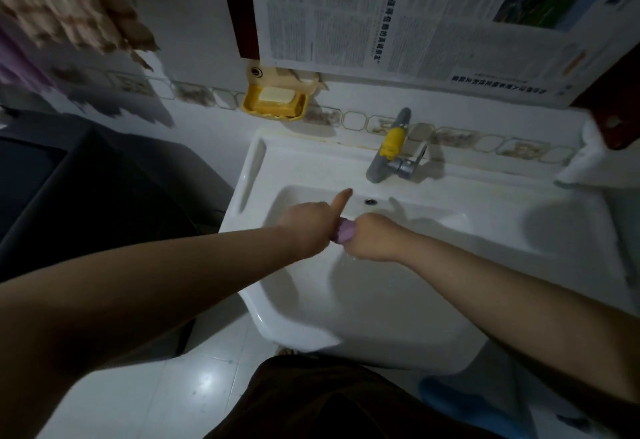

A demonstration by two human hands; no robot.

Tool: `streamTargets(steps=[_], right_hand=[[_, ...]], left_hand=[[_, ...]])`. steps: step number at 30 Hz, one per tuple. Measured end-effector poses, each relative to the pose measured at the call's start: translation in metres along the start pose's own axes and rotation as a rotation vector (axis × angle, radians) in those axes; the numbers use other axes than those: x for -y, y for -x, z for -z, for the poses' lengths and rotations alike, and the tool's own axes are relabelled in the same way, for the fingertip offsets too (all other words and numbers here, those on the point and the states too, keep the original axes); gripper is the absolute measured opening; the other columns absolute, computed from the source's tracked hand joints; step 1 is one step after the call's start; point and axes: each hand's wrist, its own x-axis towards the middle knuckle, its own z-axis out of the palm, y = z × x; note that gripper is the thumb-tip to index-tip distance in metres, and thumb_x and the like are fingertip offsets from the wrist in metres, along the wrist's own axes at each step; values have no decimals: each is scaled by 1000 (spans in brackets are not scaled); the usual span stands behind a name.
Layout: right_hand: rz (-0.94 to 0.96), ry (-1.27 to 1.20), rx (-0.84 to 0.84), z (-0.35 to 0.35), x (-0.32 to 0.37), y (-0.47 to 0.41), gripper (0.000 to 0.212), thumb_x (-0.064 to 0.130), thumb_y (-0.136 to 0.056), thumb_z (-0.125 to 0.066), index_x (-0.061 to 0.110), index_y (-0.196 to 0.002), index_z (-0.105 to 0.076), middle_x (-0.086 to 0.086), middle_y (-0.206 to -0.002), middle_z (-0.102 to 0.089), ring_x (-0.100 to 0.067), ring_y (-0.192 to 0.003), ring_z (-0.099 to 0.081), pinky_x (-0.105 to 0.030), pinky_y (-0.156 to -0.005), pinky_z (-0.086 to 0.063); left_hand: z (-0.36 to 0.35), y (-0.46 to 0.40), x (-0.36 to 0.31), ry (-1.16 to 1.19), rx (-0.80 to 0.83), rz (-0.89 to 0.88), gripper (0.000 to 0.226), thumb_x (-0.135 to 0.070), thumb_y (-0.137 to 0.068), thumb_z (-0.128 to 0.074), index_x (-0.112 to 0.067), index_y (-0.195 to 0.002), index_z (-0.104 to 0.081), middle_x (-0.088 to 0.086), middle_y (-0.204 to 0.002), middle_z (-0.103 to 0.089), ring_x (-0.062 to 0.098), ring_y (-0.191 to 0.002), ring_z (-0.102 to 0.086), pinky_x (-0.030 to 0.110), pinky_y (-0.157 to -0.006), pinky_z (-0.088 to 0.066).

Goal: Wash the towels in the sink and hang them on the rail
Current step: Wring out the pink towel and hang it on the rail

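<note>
While both hands work over the sink (450, 300) basin, left hand (304, 227) grips one end of a small purple towel (343, 233), fingers curled round it, thumb pointing to 1 o'clock. Right hand (372, 236) clamps the other end, fingers closed on it. Tap (389, 151) stands at 12 o'clock of the hands; yellow soap dish (275, 101) at 11 o'clock.

Both forearms bare, no sleeves visible; dark brown garment (311, 400) at lower body; no rings, no watch.
</note>
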Motion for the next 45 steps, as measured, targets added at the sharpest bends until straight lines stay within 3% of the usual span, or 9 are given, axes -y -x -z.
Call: streamTargets(steps=[5,11,18,24,28,33,38,42,45], right_hand=[[-118,-890,304,-4,1,17,15,24,-87,-56,26,-75,-46,5,-52,-32,-7,-40,-21,-16,-39,-12],[-125,-1524,509,2,8,34,37,18,-78,-49,22,-44,-35,9,-41,-22,-6,-34,-12,-16,-37,-4],[-43,-1752,690,18,-17,28,37,15,-50,-87,11,-76,-62,3,-59,-41,-6,-44,-36,-13,-30,-29],[187,-1162,-265,-18,-63,10,67,15,-74,-79,38,-119,-36,0,-118,-51,-16,-102,-53,-33,-80,-48],[602,-215,-589,-31,-78,4,89,25,-82,-70,36,-147,-10,2,-158,-2,-13,-146,-8,-19,-113,-21],[889,-240,-908,-1,-48,4,49,53,-93,-48,21,-129,-41,-6,-121,-33,-24,-108,-46,-19,-100,-42],[1069,334,-934,36,-55,12,23,19,-84,-52,13,-106,-49,-9,-110,-39,-27,-77,-59,-33,-41,-51],[857,660,-493,49,-54,28,26,17,-94,-42,11,-117,-52,-7,-140,-44,-26,-116,-48,-38,-65,-52],[609,878,-312,44,-42,30,42,9,-90,-47,11,-132,-39,-13,-120,-56,-35,-97,-60,-34,-59,-38]], left_hand=[[18,-19,18,-345,-350,-476,58,-46,-95,-22,-16,-145,-22,11,-91,-65,33,-71,-65,33,-53,-45],[48,-47,23,-413,-642,-939,30,-25,-88,-52,-13,-115,-45,7,-61,-56,27,-41,-52,22,-37,-36],[47,-48,17,-441,-603,-797,17,-21,-87,-51,-13,-102,-55,7,-86,-56,25,-52,-57,23,-41,-33],[31,-29,-5,805,440,458,15,-21,-87,-60,-12,-74,-60,2,-60,-59,12,-43,-58,18,-44,-43],[27,-10,-19,1559,770,367,24,-19,-90,-52,-12,-68,-57,-1,-53,-58,9,-43,-57,15,-43,-46],[10,12,-55,2094,1008,-48,20,-32,-83,-65,-13,-76,-64,-1,-60,-64,11,-51,-63,19,-47,-52],[3,30,-62,2227,985,-61,38,-45,-75,-75,-15,-89,-58,-6,-61,-54,6,-48,-53,17,-43,-41],[8,33,-47,1880,873,86,37,-25,-79,-74,-19,-105,-49,-5,-67,-46,4,-54,-43,12,-40,-33],[16,20,-53,1309,637,317,45,-7,-84,-66,-7,-122,-42,2,-67,-45,8,-50,-38,18,-40,-26]])
